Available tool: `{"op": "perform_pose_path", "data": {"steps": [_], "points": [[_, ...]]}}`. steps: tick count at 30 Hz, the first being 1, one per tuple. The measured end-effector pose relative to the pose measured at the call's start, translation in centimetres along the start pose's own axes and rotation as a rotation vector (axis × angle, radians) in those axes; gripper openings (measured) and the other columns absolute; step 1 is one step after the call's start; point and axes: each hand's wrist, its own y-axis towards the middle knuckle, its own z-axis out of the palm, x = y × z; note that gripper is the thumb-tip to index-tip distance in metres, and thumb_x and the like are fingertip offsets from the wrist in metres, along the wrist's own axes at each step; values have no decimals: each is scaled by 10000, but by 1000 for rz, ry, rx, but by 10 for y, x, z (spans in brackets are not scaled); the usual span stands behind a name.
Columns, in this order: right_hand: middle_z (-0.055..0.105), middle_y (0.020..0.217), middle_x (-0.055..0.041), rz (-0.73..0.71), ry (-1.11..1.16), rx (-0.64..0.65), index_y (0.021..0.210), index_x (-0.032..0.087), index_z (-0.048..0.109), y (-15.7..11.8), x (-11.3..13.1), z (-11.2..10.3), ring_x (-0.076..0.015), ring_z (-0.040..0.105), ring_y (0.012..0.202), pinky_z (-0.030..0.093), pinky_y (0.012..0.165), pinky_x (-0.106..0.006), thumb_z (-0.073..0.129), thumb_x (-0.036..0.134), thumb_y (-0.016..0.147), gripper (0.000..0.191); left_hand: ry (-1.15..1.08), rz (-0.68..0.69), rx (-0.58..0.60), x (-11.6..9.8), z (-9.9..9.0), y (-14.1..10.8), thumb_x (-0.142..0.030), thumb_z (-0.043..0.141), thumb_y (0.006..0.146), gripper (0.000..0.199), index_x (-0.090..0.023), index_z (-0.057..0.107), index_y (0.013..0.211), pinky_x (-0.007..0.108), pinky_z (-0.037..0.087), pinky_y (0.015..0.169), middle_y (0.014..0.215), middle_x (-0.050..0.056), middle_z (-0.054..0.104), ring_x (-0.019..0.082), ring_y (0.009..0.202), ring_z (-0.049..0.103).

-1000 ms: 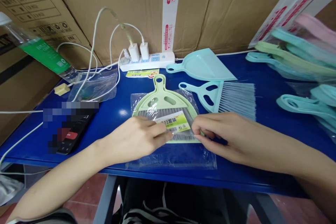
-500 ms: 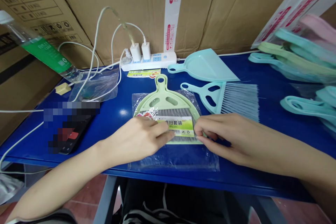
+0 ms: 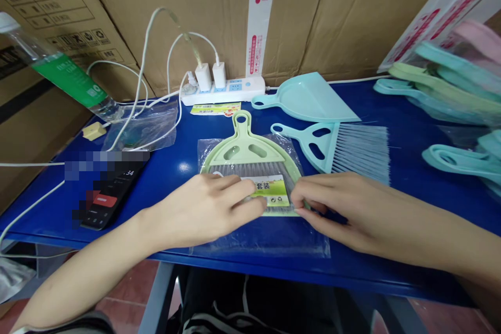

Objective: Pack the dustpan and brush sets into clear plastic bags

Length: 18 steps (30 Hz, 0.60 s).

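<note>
A pale green dustpan point(image 3: 245, 148) lies on the blue table inside a clear plastic bag point(image 3: 258, 244), with a grey-bristled brush point(image 3: 245, 169) and a green-and-white paper label point(image 3: 272, 193) on top of it. My left hand point(image 3: 203, 211) rests on the packet, its fingertips over the label's left part. My right hand point(image 3: 336, 209) pinches the packet at the dustpan's right rim. Beside that hand lies an unbagged aqua hand brush point(image 3: 352, 148). Behind it lies a matching aqua dustpan point(image 3: 309, 98).
A white power strip point(image 3: 221, 90) with plugged-in chargers and white cables stands at the back. A blurred phone point(image 3: 111, 195) and a crumpled clear bag point(image 3: 144, 128) lie at the left. A water bottle point(image 3: 66, 75) leans there. Bagged pastel dustpan sets point(image 3: 446, 88) are piled at the right.
My left hand has slid to the right and covers more of the label. The right hand has barely moved. The whole view has shifted slightly.
</note>
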Motion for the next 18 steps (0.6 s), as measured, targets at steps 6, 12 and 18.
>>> {"op": "perform_pose_path", "data": {"steps": [6,12,18], "points": [[600,696,-6,-1,-2,15,783,225,510,1,0,0,-135,526,573,375,528,-270,386,191,959,218,11,26,-16,-1,-2,0,-81,473,960,236,-202,620,819,273,397,491,709,-40,574,114,565,499],[580,689,2,-10,-4,41,791,220,516,0,-2,2,-138,525,590,374,545,-275,379,198,977,233,27,23,-14,-4,-1,1,-89,491,965,258,-155,646,769,274,440,520,721,-12,587,123,604,527],[609,703,-3,18,25,46,791,229,534,-1,0,0,-145,549,594,379,543,-279,406,231,980,228,54,28,44,-3,-1,0,-106,441,992,242,-150,674,943,260,444,501,771,2,591,125,642,565]]}}
